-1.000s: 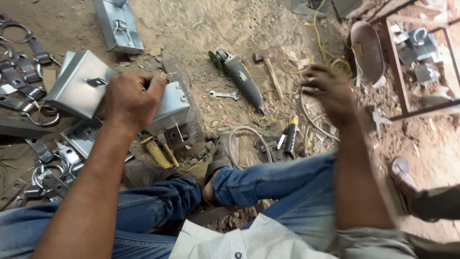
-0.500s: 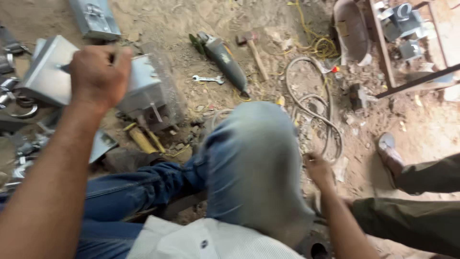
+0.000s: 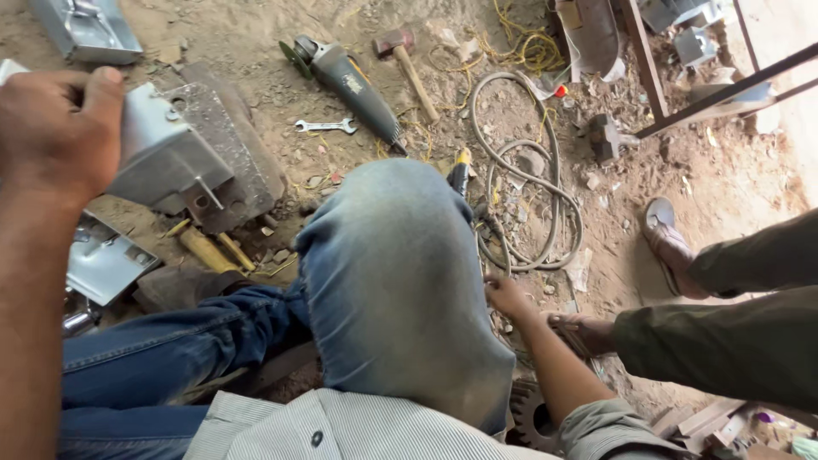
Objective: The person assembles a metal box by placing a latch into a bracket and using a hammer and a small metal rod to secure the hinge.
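My left hand (image 3: 55, 128) grips the upper edge of a grey sheet-metal box (image 3: 170, 162), which lies on a rusty steel block (image 3: 243, 162) at the left. My right hand (image 3: 507, 298) is low beside my raised right knee (image 3: 400, 255), touching the dirt near a looped grey hose (image 3: 532, 183). Its fingers are partly hidden behind the knee, so what it holds does not show. I sit on the ground in blue jeans and a striped shirt.
An angle grinder (image 3: 349, 81), a hammer (image 3: 409, 68) and a small spanner (image 3: 324, 126) lie on the dirt ahead. Another metal box (image 3: 85, 25) sits top left, yellow cord (image 3: 528, 47) at the top. Another person's sandalled feet (image 3: 669, 247) and legs are at the right. A gear (image 3: 532, 417) lies below my elbow.
My right hand has dropped from near the hose and cords to the ground beside my knee, which has come up into view. My left hand stays on the metal box.
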